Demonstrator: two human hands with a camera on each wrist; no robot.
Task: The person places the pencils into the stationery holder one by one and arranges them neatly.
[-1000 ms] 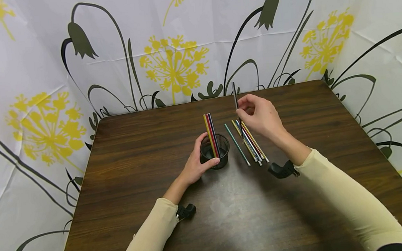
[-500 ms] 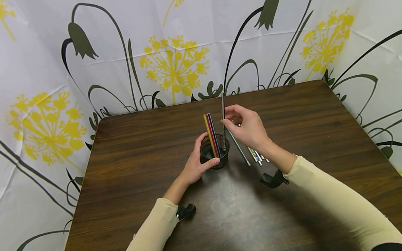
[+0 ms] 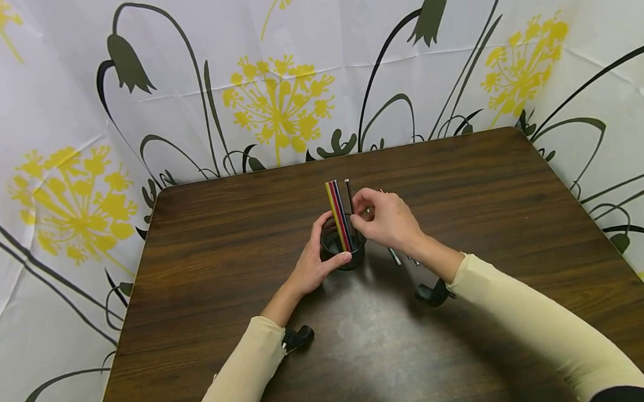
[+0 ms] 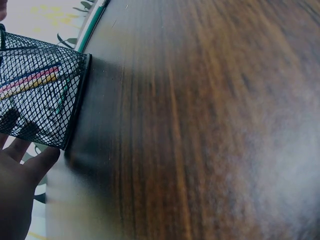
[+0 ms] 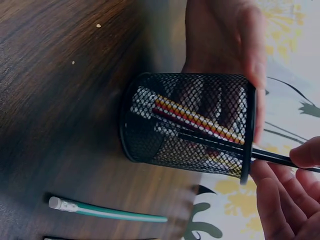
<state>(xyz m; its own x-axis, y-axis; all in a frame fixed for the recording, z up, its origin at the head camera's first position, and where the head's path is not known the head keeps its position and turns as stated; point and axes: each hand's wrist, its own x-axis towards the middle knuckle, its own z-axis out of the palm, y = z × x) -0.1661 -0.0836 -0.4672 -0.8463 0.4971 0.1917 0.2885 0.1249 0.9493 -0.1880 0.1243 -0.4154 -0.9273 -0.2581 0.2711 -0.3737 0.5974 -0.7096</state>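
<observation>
My left hand grips a black mesh pencil cup from its left side, the thumb across the near side. Inside the cup, yellow, red and dark blue pencils lean together, their tops standing above the rim. With thumb and fingers, my right hand pinches a black pencil at the cup's right rim. The right wrist view has its lower part inside the cup, apart from the coloured group. A teal pencil with a white eraser lies on the table beside the cup.
More pencils lie on the brown wooden table, mostly hidden under my right hand. Behind the table hangs a white curtain with yellow and grey flowers. A black wrist camera sits below the right wrist.
My right hand has carried the black pencil left from above the loose pencils to the cup, then lowered it inside. My left hand and the cup have stayed in place.
</observation>
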